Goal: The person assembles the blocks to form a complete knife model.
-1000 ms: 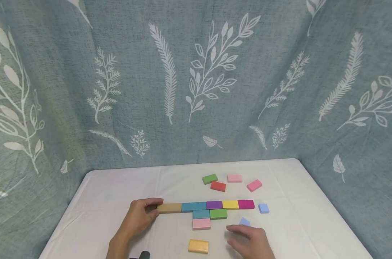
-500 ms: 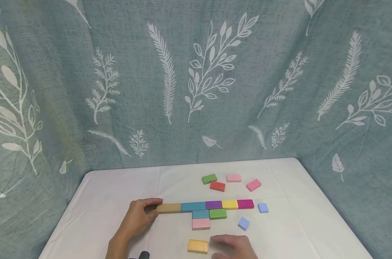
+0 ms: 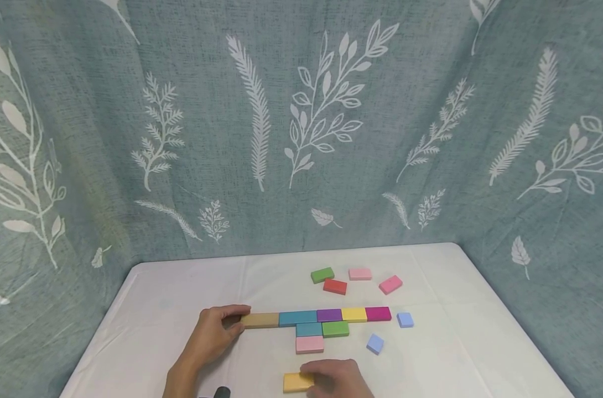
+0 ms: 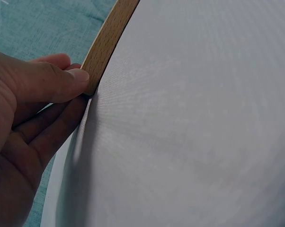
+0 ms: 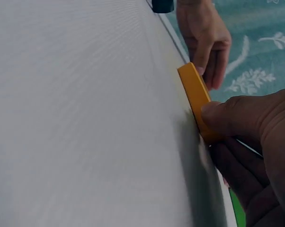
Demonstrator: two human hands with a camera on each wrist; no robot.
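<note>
Leaf-print curtain behind a white bench of coloured blocks.
Head view: left hand pinches the tan block, steadying the row's end; right hand grips the yellow block at the near edge. Wrist views: thumbs press both blocks' edges.

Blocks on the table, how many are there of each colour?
Tan: 1, tan block, held by the left hand
Teal: 2
Purple: 1
Yellow: 1
Magenta: 1
Green: 2
Pink: 3
Red: 1
Light blue: 2
Orange: 1, orange block, held by the right hand
Total: 15
</note>
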